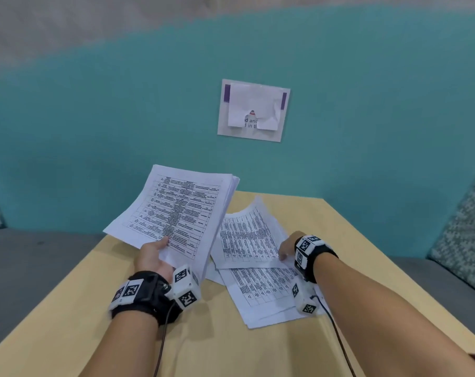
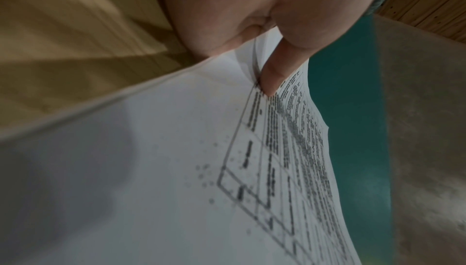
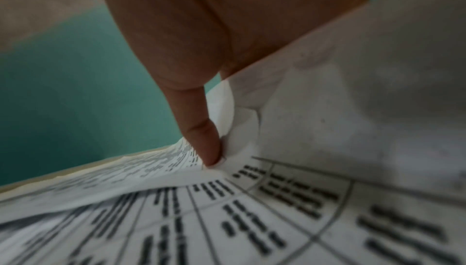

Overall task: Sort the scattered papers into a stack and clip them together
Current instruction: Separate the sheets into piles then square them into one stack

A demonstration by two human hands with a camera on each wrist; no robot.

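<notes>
Left hand (image 1: 152, 257): grip closed on a bundle of papers (image 1: 176, 210), thumb on the printed top sheet, fingers beneath; the left wrist view shows the thumb (image 2: 274, 74) pressed on the table-printed page. Bundle raised off the surface and tilted, its far edges fanned and not squared

Right hand (image 1: 288, 247): grip pinching the near right edge of a loose sheet (image 1: 247, 238) that lies on the surface; the right wrist view shows the thumb (image 3: 206, 139) clamped on a lifted, curled fold of paper, so this sheet looks to be mid-pickup and only partly raised

Loose papers (image 1: 263, 292): a further overlapping group flat on the surface nearer the person, partly under the pinched sheet and skewed to it; exact count cannot be told, several edges show

Surface (image 1: 231, 349): pale wood top, bare along the near and left parts

Clip: none seen in any view

Surroundings: teal wall with a torn notice (image 1: 254, 110), a grey seat (image 1: 27, 262) to the left of the surface, patterned cushion (image 1: 465, 235) at right

Progress, as judged: gathering roughly half done. A good share of the sheets is already in the left grip; the pinched sheet and the skewed group remain to be added. Left after that: squaring the edges into a true stack, then finding and fitting a clip, a step not yet begun
</notes>
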